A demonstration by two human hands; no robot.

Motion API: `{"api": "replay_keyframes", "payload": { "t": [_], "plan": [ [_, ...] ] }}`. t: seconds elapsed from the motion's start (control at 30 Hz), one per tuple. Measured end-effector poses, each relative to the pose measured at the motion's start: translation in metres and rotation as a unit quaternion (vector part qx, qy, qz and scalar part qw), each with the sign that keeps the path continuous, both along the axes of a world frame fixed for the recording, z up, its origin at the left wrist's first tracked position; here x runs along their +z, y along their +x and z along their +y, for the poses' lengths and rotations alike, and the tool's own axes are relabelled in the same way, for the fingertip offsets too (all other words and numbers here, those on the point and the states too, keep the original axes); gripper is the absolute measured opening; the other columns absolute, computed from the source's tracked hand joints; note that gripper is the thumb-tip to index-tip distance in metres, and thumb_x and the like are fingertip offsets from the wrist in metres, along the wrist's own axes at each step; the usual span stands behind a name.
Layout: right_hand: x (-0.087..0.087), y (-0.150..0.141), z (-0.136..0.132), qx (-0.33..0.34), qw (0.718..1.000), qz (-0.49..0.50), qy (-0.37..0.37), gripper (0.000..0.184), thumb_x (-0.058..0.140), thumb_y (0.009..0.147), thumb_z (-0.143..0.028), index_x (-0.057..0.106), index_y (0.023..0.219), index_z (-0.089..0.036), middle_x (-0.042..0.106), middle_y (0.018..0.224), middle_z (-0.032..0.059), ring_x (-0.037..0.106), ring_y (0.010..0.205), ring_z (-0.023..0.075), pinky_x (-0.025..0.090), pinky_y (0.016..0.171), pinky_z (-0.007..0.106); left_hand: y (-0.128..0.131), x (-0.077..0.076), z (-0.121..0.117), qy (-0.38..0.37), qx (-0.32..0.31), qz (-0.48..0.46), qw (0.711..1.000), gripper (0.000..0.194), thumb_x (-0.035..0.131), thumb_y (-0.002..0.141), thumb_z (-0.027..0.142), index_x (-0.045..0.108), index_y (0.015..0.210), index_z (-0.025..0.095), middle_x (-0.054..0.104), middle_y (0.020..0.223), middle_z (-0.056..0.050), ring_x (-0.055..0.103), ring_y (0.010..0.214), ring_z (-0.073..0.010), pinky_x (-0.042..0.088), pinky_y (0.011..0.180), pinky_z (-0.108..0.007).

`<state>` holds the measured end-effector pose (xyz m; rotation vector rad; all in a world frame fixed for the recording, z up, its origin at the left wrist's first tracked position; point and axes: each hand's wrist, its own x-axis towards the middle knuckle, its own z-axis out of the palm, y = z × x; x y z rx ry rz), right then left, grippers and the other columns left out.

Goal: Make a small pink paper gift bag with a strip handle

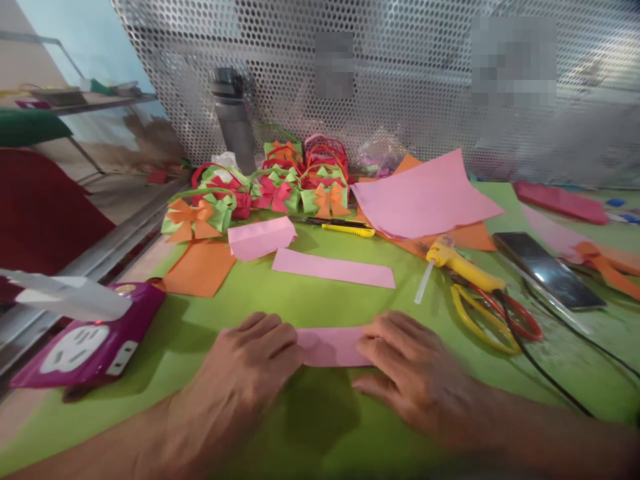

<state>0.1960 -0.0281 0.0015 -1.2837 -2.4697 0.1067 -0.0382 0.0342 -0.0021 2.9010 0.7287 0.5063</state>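
Observation:
A pink paper strip (333,347) lies across the green tabletop in front of me. My left hand (257,360), its fingers curled down, grips the strip's left part and covers most of that end. On the right part, my right hand (407,367) presses with bent fingers, its thumb near the lower edge; the far right end is hidden beneath it. Just beyond my hands is a second pink paper strip (333,268), flat. A folded pink paper piece (261,238) stands to its left, touching or nearly touching it.
Several small paper bags with bows (273,193) stand at the back by a grey bottle (235,127). A yellow cutter (350,230), pink sheets (425,193), yellow glue gun (465,263), scissors (483,327) and phone (547,270) lie around. Left are orange paper (200,270) and a purple power strip (135,327).

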Motion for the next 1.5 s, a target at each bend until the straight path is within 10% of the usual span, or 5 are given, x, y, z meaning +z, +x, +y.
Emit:
{"api": "replay_keyframes", "payload": {
  "t": [0.77,1.5],
  "plan": [
    [-0.003,0.006,0.005,-0.144,0.985,0.036,-0.088,0.018,0.051,0.083,-0.014,0.055,0.066,-0.016,0.051,0.075,0.0044,0.047,0.074,0.0180,0.040,0.070,0.036,0.011,0.010,-0.004,-0.080,0.136,0.056,0.986,0.024,0.043,0.086,0.019,0.056,0.066,0.016,0.056,0.063,-0.002,0.050,0.060,-0.0175,0.033,0.064,-0.035],
    [0.003,0.005,0.007,-0.172,0.977,-0.072,-0.100,0.022,0.047,0.081,-0.014,0.052,0.060,-0.019,0.054,0.057,-0.0002,0.051,0.052,0.0147,0.026,0.051,0.028,0.013,0.009,-0.002,0.056,0.106,0.146,0.982,0.020,0.047,0.078,0.005,0.052,0.064,0.018,0.056,0.061,-0.003,0.051,0.058,-0.0213,0.035,0.068,-0.042]
  ]
}}
